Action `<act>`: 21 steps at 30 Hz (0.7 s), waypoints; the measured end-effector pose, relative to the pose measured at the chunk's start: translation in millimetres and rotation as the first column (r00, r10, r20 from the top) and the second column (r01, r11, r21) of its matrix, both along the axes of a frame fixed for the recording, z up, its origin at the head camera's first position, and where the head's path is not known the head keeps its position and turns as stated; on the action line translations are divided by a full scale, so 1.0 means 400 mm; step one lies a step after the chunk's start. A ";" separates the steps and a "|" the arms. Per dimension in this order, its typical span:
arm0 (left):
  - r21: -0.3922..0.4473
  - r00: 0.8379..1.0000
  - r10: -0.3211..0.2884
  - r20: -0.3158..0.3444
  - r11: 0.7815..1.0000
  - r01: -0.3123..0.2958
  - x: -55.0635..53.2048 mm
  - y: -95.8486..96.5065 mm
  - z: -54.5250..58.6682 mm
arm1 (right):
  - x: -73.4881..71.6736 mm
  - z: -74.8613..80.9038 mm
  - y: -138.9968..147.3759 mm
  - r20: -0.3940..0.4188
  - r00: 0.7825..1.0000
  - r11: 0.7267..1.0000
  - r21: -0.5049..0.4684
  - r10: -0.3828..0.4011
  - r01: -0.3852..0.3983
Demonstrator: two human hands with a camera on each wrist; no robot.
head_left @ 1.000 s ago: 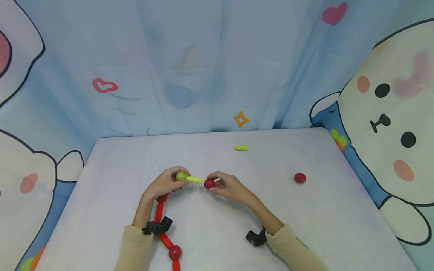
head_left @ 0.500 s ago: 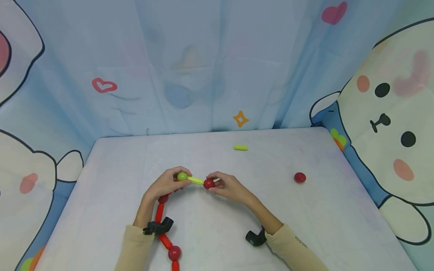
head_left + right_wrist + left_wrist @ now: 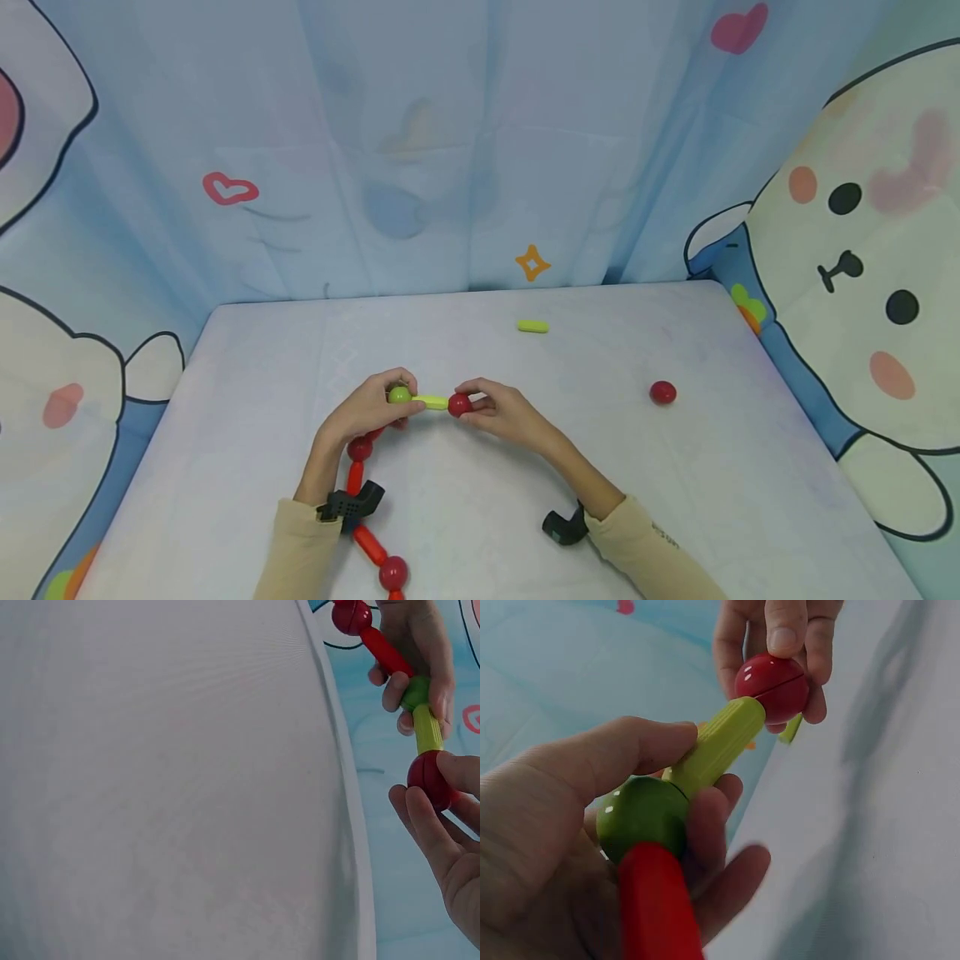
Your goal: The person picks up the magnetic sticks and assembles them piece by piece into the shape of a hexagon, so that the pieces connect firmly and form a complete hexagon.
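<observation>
Over the middle of the table, my left hand [image 3: 371, 406] pinches a yellow-green stick [image 3: 718, 741] between thumb and fingers. A green ball [image 3: 643, 816] at the stick's near end sits inside the curled fingers. From that ball runs a chain of red sticks [image 3: 658, 907] and dark red balls [image 3: 393, 573], passing behind the left wrist toward the front edge. My right hand [image 3: 508, 414] pinches a red ball [image 3: 459, 405] with its fingertips. This ball meets the stick's far end, and a thin groove shows round it in the left wrist view.
A loose yellow-green stick [image 3: 533, 327] lies near the back edge of the white table [image 3: 720, 500]. Farther right lies another red ball [image 3: 663, 392]. A blue cartoon-print curtain [image 3: 420, 208] hangs behind the table. Both wrists wear black cameras [image 3: 566, 527].
The small gap between the stick and the right hand's ball has closed. The green ball has shifted slightly down and the stick lies more level. The chain has moved a little.
</observation>
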State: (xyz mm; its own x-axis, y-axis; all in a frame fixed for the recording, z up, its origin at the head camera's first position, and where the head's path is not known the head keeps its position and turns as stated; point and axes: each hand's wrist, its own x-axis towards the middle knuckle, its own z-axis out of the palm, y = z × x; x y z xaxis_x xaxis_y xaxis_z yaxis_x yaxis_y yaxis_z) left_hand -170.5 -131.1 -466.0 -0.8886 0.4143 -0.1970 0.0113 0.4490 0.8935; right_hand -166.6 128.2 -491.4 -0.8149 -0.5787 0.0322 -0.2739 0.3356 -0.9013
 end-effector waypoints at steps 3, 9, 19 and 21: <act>-0.038 0.999 -0.020 -0.033 0.999 0.018 0.001 0.002 0.003 | 0.005 0.003 -0.005 0.003 1.000 1.000 0.000 -0.007 0.007; -0.094 0.997 -0.069 -0.040 0.993 0.065 0.002 0.008 0.006 | 0.010 0.009 -0.012 0.014 1.000 1.000 -0.015 0.008 -0.008; -0.104 0.993 -0.114 -0.041 0.989 0.110 0.003 0.011 -0.003 | 0.014 0.007 -0.019 0.012 0.999 1.000 0.004 0.030 -0.030; -0.102 0.993 -0.111 -0.043 0.989 0.106 0.002 0.010 -0.005 | 0.013 0.010 -0.015 0.014 1.000 0.999 0.022 0.027 -0.028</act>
State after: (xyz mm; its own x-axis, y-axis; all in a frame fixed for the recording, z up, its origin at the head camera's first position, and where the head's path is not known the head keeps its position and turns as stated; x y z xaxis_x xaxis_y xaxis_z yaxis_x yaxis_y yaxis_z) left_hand -169.7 -127.1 -467.8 -0.8491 0.4890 -0.1997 0.1068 0.5293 0.8417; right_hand -161.4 122.2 -487.6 -0.7990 -0.6013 0.0082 -0.2712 0.3482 -0.8974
